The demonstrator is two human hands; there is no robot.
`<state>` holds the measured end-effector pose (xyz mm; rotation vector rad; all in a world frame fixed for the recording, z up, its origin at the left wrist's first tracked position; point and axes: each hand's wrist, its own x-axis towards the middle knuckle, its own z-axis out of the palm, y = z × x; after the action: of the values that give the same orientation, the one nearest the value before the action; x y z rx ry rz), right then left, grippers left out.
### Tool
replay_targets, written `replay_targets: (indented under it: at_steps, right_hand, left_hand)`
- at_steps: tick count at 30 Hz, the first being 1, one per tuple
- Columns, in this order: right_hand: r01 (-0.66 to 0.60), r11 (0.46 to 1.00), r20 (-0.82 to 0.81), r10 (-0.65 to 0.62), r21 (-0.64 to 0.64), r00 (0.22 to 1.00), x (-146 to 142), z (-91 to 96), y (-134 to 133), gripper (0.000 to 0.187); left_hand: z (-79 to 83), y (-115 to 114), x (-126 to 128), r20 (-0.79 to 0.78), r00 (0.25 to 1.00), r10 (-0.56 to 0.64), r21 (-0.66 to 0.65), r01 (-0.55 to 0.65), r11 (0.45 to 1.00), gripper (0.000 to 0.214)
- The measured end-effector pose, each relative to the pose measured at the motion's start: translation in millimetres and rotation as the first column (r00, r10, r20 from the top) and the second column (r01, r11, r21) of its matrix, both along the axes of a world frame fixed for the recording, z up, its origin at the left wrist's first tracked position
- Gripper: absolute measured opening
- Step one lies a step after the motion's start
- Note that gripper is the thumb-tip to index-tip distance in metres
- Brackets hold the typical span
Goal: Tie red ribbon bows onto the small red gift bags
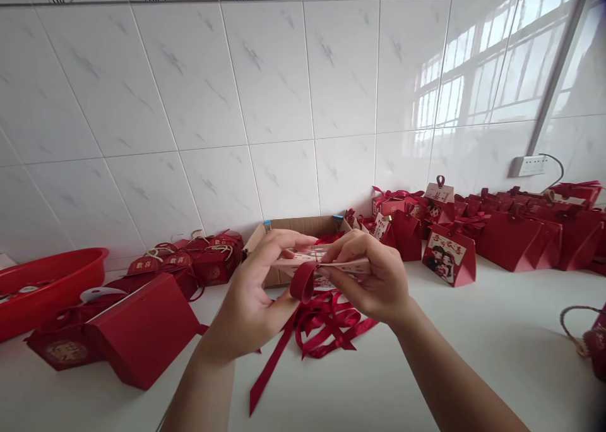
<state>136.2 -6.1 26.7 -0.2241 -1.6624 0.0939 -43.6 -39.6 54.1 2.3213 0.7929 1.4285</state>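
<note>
Above the tabletop point(511, 350), at the centre of the clock, two hands meet around the printed box point(350, 267), which I see almost from its edge. The left hand point(258, 299) is half curled: its fingers lie over the left end of the box, and its thumb reaches to the red loop point(302, 285), I suppose to support and steady the work. The right hand point(376, 271) is closed in a pinch on the right part, fingers above and thumb below, perhaps so that the loop is free at the front. Whether the loop passes through a hole, I cannot tell.

The ribbon pile point(326, 328) lies loose at six o'clock, just under the hands, probably for easy reach. At twelve o'clock stands a cardboard carton point(303, 225), near the tiled wall. At three o'clock, a couple-picture box point(445, 256) stands upright beside many red boxes point(509, 239), maybe grouped for saving space. A red basin point(89, 269) is at nine.
</note>
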Motion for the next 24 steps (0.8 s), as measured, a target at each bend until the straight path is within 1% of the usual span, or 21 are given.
replay_targets:
  at_steps: [2,4,9,15,19,21,24]
  right_hand:
    - [0.001,1.0,0.008,-0.001,0.006,1.0,0.5,-0.2,0.6,0.022]
    - [0.002,1.0,0.012,-0.002,0.017,1.0,0.5,-0.3,1.1,0.022]
    - [-0.008,1.0,-0.006,0.008,0.02,1.0,-0.4,0.5,0.8,0.02]
    - [-0.015,1.0,-0.053,0.016,0.011,0.998,0.2,0.6,0.5,0.022]
    - [-0.027,0.999,-0.092,0.023,-0.039,0.995,0.3,-1.2,1.2,0.024]
    - [0.016,0.998,-0.102,-0.023,-0.061,0.995,-0.1,-1.8,1.0,0.024]
    - [0.079,0.993,-0.094,-0.086,-0.083,0.992,-1.2,-1.5,0.1,0.024]
  left_hand:
    - [0.2,0.5,-0.9,-0.049,0.999,-0.006,0.0,0.006,1.0,0.048]
    - [0.2,1.1,-0.5,-0.062,0.998,-0.033,-0.021,0.032,0.999,0.047]
    - [-1.5,3.1,0.9,-0.015,0.995,-0.095,-0.032,0.095,0.995,0.041]
    - [-4.0,4.8,1.7,0.017,0.993,-0.119,-0.034,0.119,0.992,0.049]
    - [-4.9,5.1,5.8,0.063,0.991,-0.116,-0.007,0.117,0.993,0.035]
    - [-5.9,5.8,9.2,0.097,0.99,-0.098,0.022,0.096,0.995,0.029]
    - [-8.1,7.1,14.2,0.139,0.99,-0.038,0.08,0.027,0.996,0.021]
